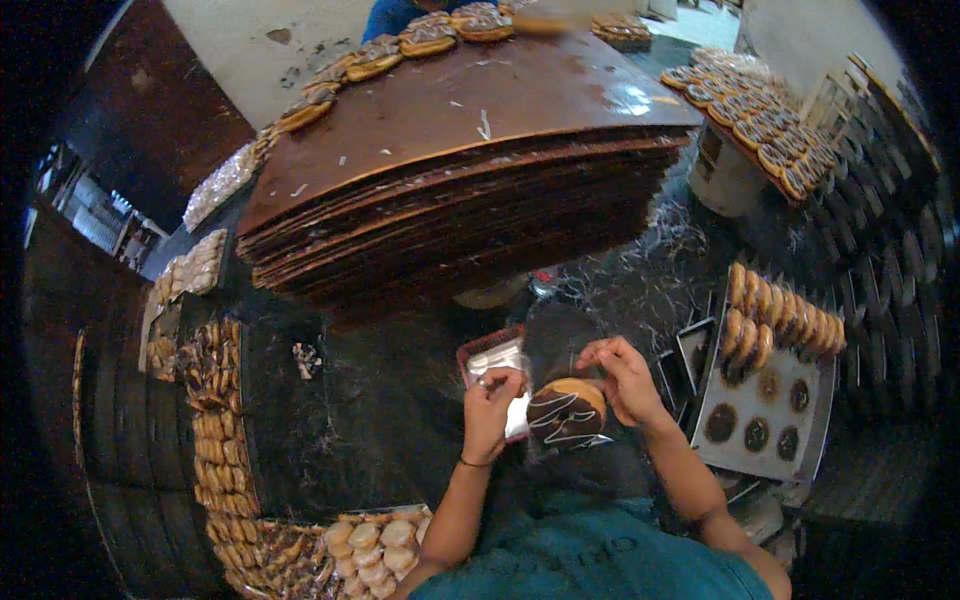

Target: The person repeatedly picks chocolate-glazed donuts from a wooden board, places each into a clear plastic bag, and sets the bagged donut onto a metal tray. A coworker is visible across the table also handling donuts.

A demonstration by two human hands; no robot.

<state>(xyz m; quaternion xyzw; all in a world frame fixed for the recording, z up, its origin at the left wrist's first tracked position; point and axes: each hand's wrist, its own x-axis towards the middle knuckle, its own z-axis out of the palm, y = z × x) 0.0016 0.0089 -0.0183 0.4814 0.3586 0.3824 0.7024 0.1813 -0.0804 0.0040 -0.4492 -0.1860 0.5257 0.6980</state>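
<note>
A ring doughnut (pixel 566 412) with chocolate icing and white drizzled lines hangs in front of my chest, between my two hands. Thin clear film, seemingly a plastic bag, surrounds it, though its edges are hard to make out. My left hand (pixel 489 412), with a dark band at the wrist, pinches at the upper left of the doughnut. At the upper right, my right hand (pixel 626 379) has its thumb and fingertips drawn together, close beside the doughnut. Behind my left hand lies a red-rimmed tray (pixel 463 352) holding shiny clear plastic bags (pixel 499 358).
A tall stack of brown boards (pixel 465 142) stands ahead, with iced doughnuts (pixel 427 34) along its far edge. To my right, a metal tray (pixel 750 439) holds glazed doughnuts (pixel 780 307). Bagged pastries (pixel 221 450) line the left edge. Blue clothing (pixel 390 19) of another person shows behind the stack.
</note>
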